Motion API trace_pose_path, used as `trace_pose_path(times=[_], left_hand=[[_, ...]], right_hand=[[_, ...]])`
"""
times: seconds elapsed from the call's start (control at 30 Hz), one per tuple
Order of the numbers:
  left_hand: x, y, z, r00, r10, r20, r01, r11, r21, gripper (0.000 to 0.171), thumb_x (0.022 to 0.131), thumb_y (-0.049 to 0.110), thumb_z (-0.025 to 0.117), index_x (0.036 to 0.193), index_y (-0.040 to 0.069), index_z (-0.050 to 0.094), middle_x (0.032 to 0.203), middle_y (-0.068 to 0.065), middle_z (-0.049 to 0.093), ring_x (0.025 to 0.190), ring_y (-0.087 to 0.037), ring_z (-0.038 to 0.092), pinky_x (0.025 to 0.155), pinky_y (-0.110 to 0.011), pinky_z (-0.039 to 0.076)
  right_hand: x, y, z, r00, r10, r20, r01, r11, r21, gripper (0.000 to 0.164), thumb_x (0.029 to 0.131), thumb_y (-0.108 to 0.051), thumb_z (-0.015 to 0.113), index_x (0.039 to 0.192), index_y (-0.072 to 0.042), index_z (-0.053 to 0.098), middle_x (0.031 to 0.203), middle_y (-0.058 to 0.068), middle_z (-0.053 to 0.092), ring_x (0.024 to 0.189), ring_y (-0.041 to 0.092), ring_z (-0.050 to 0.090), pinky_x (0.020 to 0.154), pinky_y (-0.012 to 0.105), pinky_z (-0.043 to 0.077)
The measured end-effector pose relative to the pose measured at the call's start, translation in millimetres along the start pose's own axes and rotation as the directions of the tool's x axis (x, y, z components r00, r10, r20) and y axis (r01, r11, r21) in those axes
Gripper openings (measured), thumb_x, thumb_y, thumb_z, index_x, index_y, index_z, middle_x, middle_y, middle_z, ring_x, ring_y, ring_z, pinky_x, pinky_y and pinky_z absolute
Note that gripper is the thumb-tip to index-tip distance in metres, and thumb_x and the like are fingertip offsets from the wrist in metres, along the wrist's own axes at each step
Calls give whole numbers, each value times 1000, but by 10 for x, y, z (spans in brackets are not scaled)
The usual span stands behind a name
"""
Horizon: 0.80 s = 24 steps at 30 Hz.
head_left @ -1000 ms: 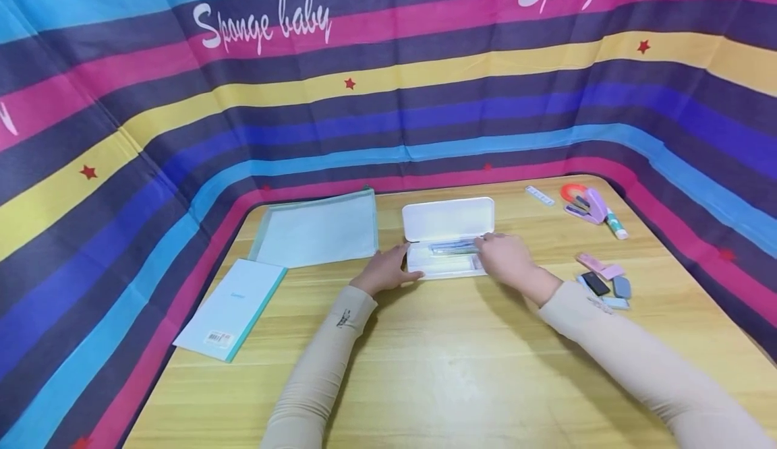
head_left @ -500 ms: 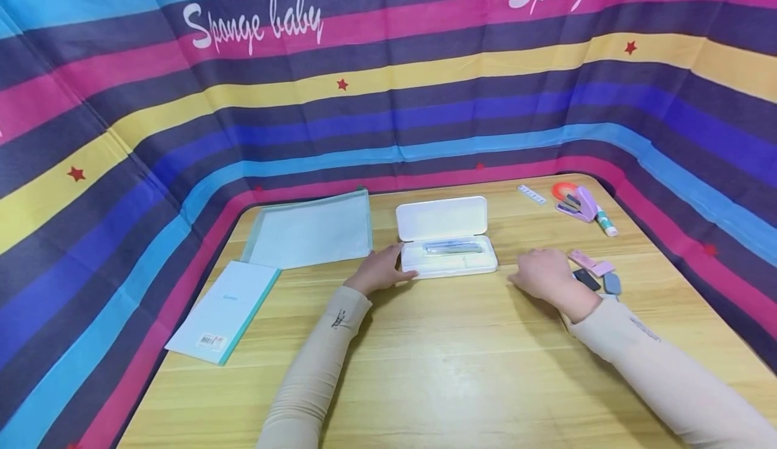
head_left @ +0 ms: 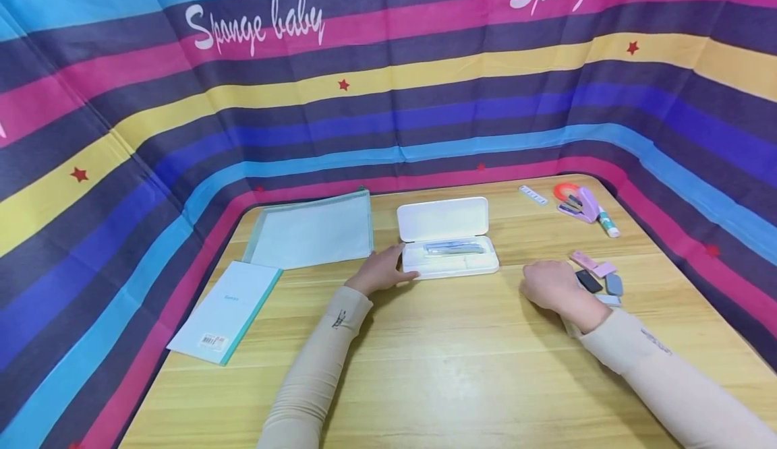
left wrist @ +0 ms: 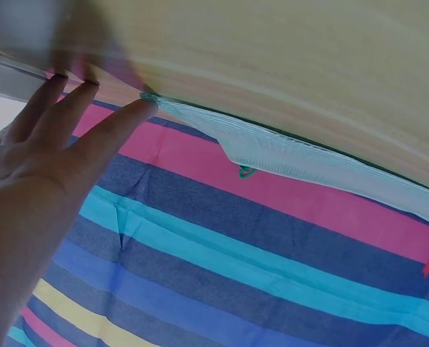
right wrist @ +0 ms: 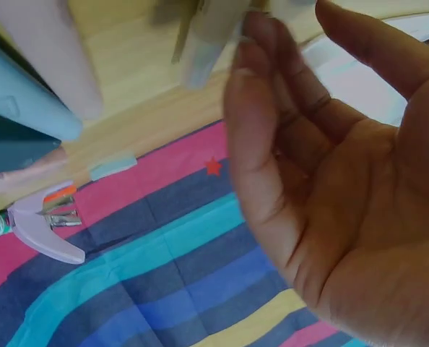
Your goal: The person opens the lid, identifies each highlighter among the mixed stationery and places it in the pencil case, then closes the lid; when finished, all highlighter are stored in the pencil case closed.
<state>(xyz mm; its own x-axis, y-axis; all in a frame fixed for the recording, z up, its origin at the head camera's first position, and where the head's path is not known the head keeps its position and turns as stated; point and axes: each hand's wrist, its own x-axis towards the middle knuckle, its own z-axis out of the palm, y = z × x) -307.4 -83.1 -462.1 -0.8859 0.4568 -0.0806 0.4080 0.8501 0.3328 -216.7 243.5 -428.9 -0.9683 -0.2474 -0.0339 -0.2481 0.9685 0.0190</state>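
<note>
In the head view, a white pencil case (head_left: 450, 264) lies with its lid raised (head_left: 443, 219), several clear-wrapped pens (head_left: 454, 249) inside. My left hand (head_left: 376, 271) rests against its left end, the thumb at the front corner. The left wrist view shows that hand's fingers (left wrist: 102, 134) stretched out straight. To the right of the case, my right hand (head_left: 554, 287) is low over the table beside several small stationery pieces. Its palm shows bare in the right wrist view, fingers (right wrist: 252, 130) loosely bent and thumb apart. A slim pale stick (right wrist: 211, 43) is close beside the fingertips.
A pale mesh zip pouch (head_left: 309, 230) and a white notebook (head_left: 224, 311) lie at the left. Right of my right hand are a pink piece (head_left: 584, 259), a black one (head_left: 588, 281) and a grey-blue one (head_left: 614, 284). Behind them are a purple stapler (head_left: 587, 204) and a glue stick (head_left: 608, 222).
My right hand has left the right end of the pencil case and moved right, towards the small pieces. My left hand has stayed at the case's left end.
</note>
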Motion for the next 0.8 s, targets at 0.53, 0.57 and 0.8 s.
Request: trace_pose_path(times=[0.53, 0.57, 0.8], left_hand=[[4, 11, -7, 1000, -11, 11, 11, 1000, -8, 93, 69, 70, 45, 139, 15, 20, 137, -2, 30, 124, -18, 28, 100, -50, 14], [6, 12, -8, 1000, -9, 9, 9, 1000, -11, 93, 69, 70, 46, 139, 15, 20, 137, -3, 30, 124, -19, 28, 100, -51, 14], [14, 9, -20, 1000, -2, 2, 2, 1000, -5, 92, 69, 70, 46, 139, 15, 20, 137, -3, 30, 123, -19, 28, 99, -51, 14]], right_hand=[[-131, 179, -42, 987, 156, 48, -158, 987, 38, 13, 77, -3, 45, 82, 6, 52, 65, 12, 54, 61, 26, 54, 43, 40, 41], [-136, 186, -37, 987, 148, 55, -151, 988, 42, 12, 77, -4, 45, 80, 5, 53, 65, 11, 54, 59, 25, 53, 43, 40, 41], [-111, 186, -4, 985, 155, 72, -159, 986, 58, 11, 72, -9, 51, 74, -1, 58, 66, 10, 56, 57, 24, 51, 44, 43, 40]])
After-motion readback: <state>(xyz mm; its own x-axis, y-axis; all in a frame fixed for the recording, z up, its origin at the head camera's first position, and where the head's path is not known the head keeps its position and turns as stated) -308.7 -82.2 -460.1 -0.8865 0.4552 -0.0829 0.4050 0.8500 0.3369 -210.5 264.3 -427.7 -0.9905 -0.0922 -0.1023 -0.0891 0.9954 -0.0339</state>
